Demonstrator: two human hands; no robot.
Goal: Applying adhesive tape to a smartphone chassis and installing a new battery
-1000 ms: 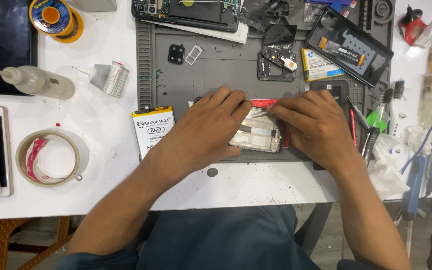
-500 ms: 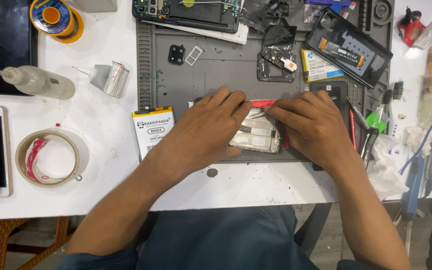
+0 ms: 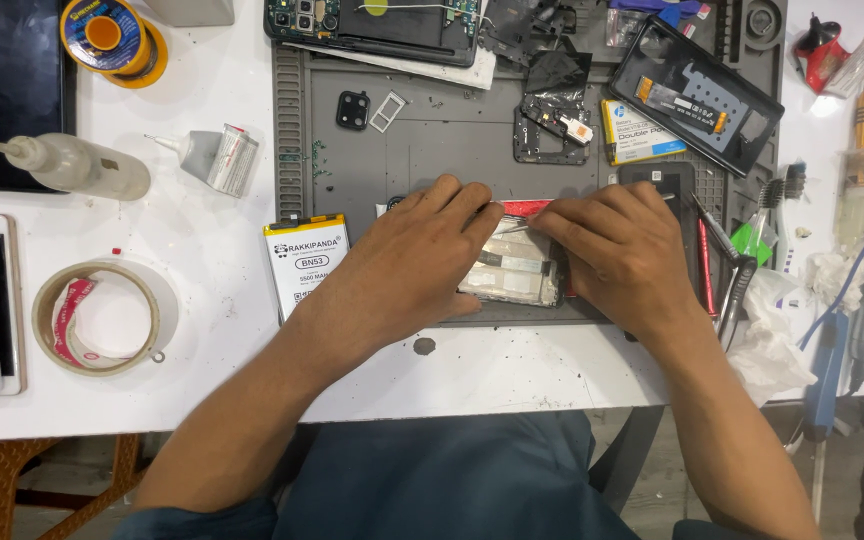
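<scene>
Head view: left hand (image 3: 422, 260), right hand (image 3: 622, 250) pressed together on silvery phone part (image 3: 512, 270) between them, on grey mat (image 3: 432, 140)

Person, seen from a head-worn camera.
- Left hand (image 3: 422, 260): bare, no glove, no ring or watch visible; short, trimmed fingernails.
- Right hand (image 3: 622, 250): bare, no glove, no ring or bracelet visible.
- Forearms: both uncovered from wrist to elbow; no sleeve reaches them.
- Dark teal-blue fabric garment (image 3: 442, 480): plain, unpatterned, softly creased cloth across the lap and lower body; the same colour shows at both lower corners near the elbows.
</scene>
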